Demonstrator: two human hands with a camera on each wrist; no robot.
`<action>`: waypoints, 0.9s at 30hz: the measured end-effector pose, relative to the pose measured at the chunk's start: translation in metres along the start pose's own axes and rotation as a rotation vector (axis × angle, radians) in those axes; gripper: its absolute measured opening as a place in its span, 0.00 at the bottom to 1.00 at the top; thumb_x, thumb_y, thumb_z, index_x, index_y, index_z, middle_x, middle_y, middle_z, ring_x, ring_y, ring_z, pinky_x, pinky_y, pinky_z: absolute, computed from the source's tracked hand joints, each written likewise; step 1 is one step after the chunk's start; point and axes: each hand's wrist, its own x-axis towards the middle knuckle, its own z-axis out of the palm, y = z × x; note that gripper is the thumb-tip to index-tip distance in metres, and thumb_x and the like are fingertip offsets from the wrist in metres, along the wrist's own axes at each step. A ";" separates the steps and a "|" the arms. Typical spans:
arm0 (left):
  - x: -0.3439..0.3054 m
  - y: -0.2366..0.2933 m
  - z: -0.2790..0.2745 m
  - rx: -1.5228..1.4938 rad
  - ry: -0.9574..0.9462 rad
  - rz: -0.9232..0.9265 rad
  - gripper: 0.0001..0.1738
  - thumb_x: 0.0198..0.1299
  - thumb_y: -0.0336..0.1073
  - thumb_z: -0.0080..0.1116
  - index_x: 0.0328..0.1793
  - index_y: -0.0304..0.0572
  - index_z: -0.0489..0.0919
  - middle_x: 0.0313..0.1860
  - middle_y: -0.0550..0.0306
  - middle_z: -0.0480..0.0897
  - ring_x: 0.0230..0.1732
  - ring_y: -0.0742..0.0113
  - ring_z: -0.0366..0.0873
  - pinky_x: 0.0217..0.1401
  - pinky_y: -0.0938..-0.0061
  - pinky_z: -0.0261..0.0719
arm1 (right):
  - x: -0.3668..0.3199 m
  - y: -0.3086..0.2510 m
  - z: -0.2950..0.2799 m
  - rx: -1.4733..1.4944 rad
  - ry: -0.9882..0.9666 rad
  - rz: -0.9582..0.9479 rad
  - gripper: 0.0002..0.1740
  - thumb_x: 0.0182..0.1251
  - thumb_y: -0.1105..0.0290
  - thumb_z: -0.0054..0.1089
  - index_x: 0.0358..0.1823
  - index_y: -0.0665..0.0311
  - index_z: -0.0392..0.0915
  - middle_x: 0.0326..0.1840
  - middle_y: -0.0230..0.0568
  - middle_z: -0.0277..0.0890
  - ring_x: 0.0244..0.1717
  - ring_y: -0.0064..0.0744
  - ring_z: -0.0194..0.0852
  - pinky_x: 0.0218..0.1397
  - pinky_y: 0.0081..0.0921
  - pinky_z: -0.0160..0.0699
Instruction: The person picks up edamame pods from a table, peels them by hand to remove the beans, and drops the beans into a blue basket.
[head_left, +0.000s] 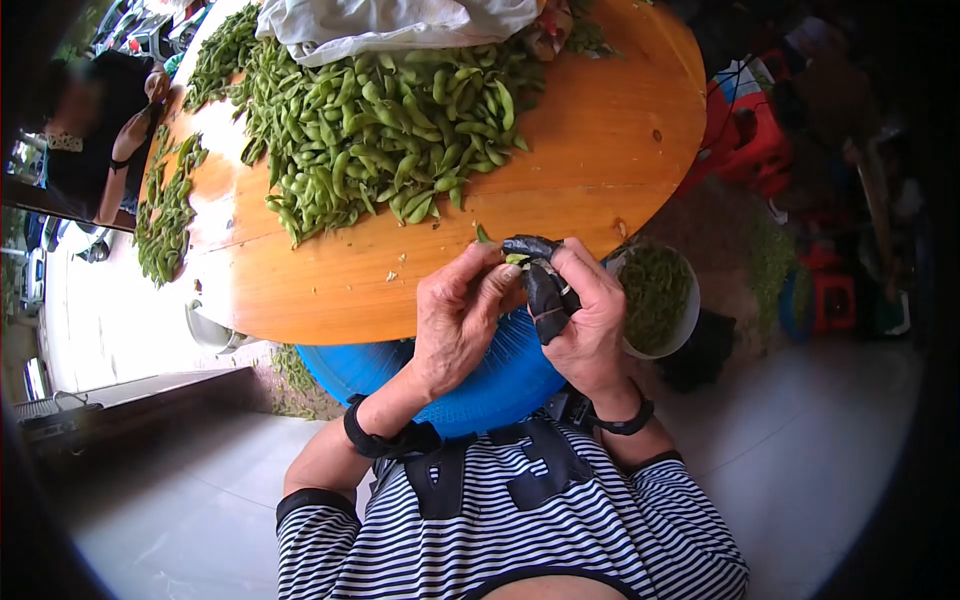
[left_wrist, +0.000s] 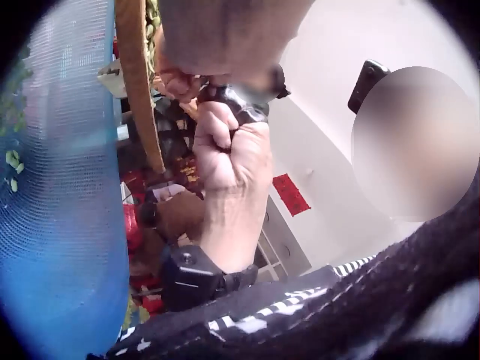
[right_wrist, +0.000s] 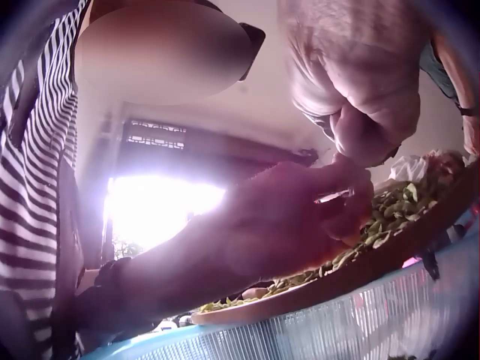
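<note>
Over the near edge of the round wooden table, my left hand (head_left: 455, 320) pinches a green soybean pod (head_left: 513, 259) between thumb and fingers. Facing it, my right hand (head_left: 592, 325) pinches at the same pod; its thumb and forefinger are wrapped in black coverings (head_left: 545, 305), one tied with a thin band. The coverings and fingertips hide most of the pod. Beneath both hands sits a blue plastic basket (head_left: 460, 405). A large heap of soybean pods (head_left: 390, 130) lies on the table in front of me.
A white cloth sack (head_left: 400, 22) lies against the heap's far side. A white bucket (head_left: 692, 310) of green pods or hulls stands at the right. Across the table at left, another person's hands (head_left: 135, 130) work near a smaller row of pods (head_left: 165, 220). Red stools (head_left: 755, 150) stand at right.
</note>
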 end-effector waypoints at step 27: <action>0.006 0.005 -0.019 -0.106 -0.249 -0.239 0.11 0.71 0.33 0.52 0.52 0.32 0.77 0.29 0.63 0.78 0.25 0.80 0.70 0.26 0.84 0.68 | 0.004 -0.001 -0.002 -0.117 -0.009 -0.037 0.15 0.56 0.73 0.67 0.43 0.71 0.77 0.31 0.44 0.69 0.30 0.40 0.75 0.34 0.29 0.72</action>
